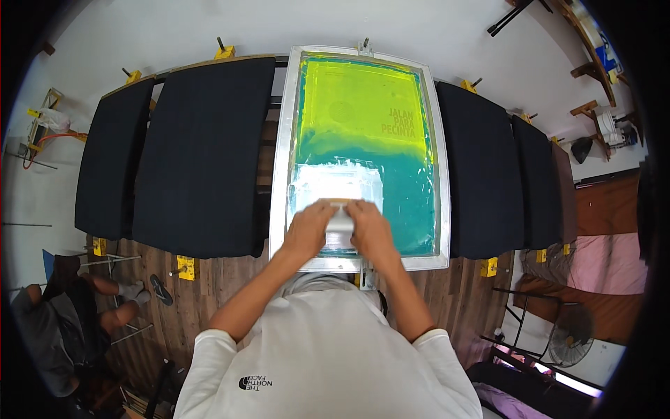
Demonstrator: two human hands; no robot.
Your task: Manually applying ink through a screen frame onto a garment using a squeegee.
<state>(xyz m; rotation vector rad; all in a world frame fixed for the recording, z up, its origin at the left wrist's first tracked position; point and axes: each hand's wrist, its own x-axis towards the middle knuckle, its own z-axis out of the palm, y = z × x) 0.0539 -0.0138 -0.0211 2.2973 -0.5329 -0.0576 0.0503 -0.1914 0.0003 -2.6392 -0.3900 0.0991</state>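
My left hand (306, 229) and right hand (372, 228) clamp the squeegee (340, 221) together, likely for even pressure, over white ink (338, 183), near left on the framed screen (440, 209).

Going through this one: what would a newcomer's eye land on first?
Probably the metal-rimmed screen at centre, its yellow-green area beyond a teal area. Next, the white patch near its lower left, where the left hand and right hand hold a squeegee-like tool.

We see a brightly lit wall (314, 21), glints on the metal frame (280, 181), shade at lower left, and edges bending toward a black rim.
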